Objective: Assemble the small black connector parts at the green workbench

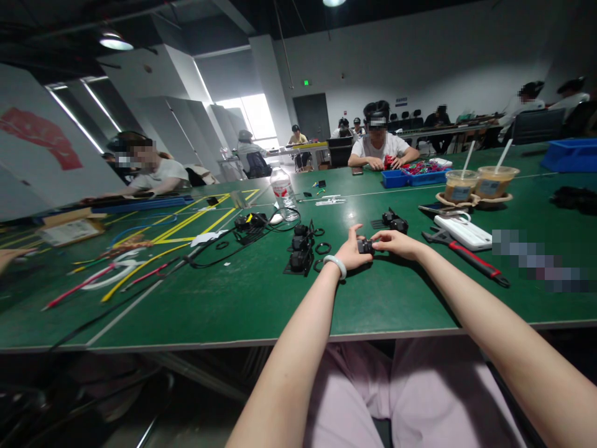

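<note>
Between my two hands is a small black plastic part (365, 246), held just above the green table (224, 311). My left hand (351, 250), with a pale bangle at its wrist, grips the part from the left. The fingertips of my right hand (394, 244) pinch its right side. Left of my hands stand black blocky assemblies (301, 249) with a few black rings (323, 248) beside them. Another black assembly (394, 221) lies just beyond my right hand. The part's exact kind is too small to make out.
To the right lie an adjustable wrench (471, 256), a white power bank (462, 232) and two iced drinks (497, 182) in a carrier. A water bottle (283, 194) stands ahead. Cables (140, 274) spread across the left. A co-worker (382, 146) sits opposite by blue bins (395, 179).
</note>
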The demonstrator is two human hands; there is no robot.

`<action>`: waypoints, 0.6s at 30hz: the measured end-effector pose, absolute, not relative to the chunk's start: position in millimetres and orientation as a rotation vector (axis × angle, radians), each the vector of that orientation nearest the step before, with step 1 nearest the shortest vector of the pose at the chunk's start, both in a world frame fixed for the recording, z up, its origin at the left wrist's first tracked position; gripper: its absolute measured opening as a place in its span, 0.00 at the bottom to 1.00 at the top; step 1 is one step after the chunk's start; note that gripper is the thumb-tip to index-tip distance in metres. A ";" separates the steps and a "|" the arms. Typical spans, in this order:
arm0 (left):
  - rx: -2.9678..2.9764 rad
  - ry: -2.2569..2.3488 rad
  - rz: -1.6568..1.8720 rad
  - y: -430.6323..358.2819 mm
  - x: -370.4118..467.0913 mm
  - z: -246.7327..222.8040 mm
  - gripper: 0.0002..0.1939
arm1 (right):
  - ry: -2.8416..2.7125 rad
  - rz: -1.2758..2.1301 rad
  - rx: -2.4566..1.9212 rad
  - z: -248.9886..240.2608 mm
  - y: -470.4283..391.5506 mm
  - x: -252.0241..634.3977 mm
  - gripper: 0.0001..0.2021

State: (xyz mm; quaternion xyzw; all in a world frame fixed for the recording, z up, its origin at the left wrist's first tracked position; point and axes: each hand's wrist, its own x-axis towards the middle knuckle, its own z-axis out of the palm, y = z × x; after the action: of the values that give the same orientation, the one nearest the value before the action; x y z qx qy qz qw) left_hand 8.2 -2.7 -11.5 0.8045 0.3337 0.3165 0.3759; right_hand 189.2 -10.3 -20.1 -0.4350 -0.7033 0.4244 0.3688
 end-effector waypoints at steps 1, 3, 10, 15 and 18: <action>2.058 0.854 0.808 -2.8 8.2 -11.4 0.41 | -1.806 1.095 -1.110 -20.4 -10.0 189.2 0.22; 2.064 0.854 0.803 -2.6 8.1 -11.4 0.41 | -1.800 1.114 -1.098 -20.8 -9.4 189.0 0.22; 2.083 0.861 0.816 -1.2 7.3 -11.3 0.41 | -1.769 1.158 -1.070 -20.2 -9.6 187.1 0.21; 2.085 0.860 0.813 -1.0 7.1 -11.7 0.41 | -1.731 1.183 -1.081 -20.6 -9.7 186.0 0.21; 2.085 0.860 0.817 -0.5 7.1 -12.8 0.41 | -1.712 1.197 -1.079 -21.8 -9.2 185.9 0.22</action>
State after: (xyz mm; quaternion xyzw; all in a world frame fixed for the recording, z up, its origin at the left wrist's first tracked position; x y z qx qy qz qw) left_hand 7.1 -0.5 -12.8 0.8098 0.3342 0.3173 0.3631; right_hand 185.9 -9.2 -21.8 -0.4236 -0.6720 0.4699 0.3850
